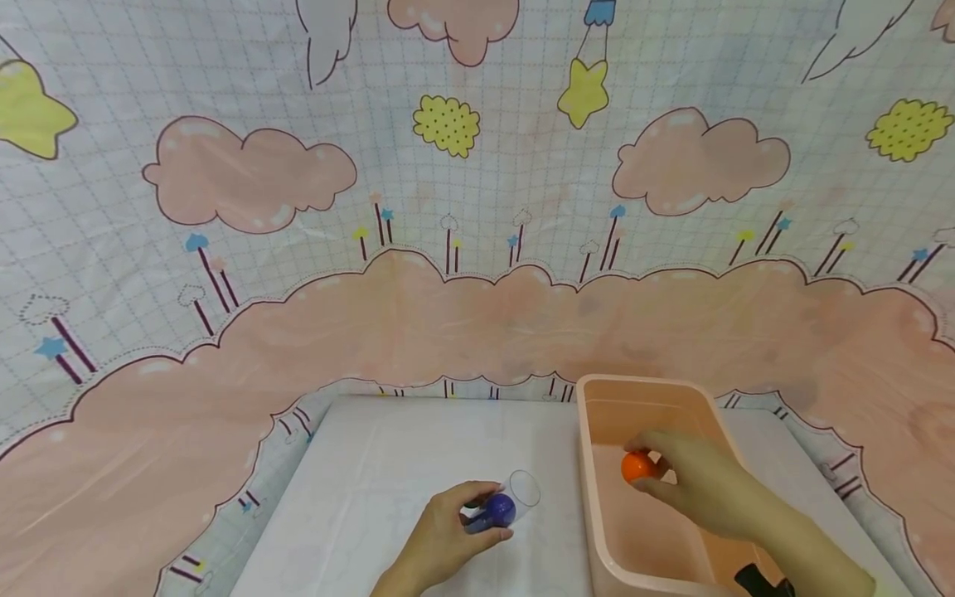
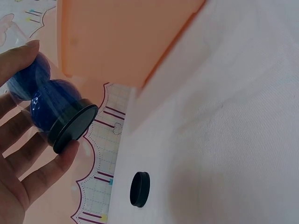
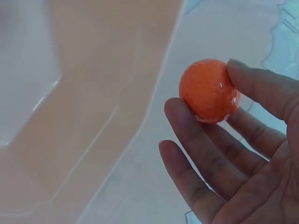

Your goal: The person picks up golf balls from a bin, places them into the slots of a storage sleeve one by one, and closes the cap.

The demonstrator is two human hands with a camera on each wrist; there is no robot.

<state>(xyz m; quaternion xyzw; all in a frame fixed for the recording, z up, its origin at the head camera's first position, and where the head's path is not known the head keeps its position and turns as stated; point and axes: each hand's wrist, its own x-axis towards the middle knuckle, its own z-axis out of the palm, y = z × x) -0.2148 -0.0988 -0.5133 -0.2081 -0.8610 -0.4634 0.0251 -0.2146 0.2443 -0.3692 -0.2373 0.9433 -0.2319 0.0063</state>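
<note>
My left hand (image 1: 446,531) grips a clear tube (image 1: 525,489), its open end tilted toward the upper right in the head view. Two blue balls (image 2: 53,105) sit inside the tube, and a black cap (image 2: 74,125) closes its lower end, as the left wrist view shows. Between thumb and fingers my right hand (image 1: 705,485) pinches an orange ball (image 3: 209,91), which overlaps the inside of the peach bin (image 1: 589,497) in the head view. The ball has a dimpled, shiny surface like a golf ball.
A second black cap (image 2: 139,189) lies on the white tabletop (image 1: 403,448). The deep, high-walled bin takes up the right side of the table. Behind the table hangs a cloth (image 1: 477,323) printed with clouds and stars.
</note>
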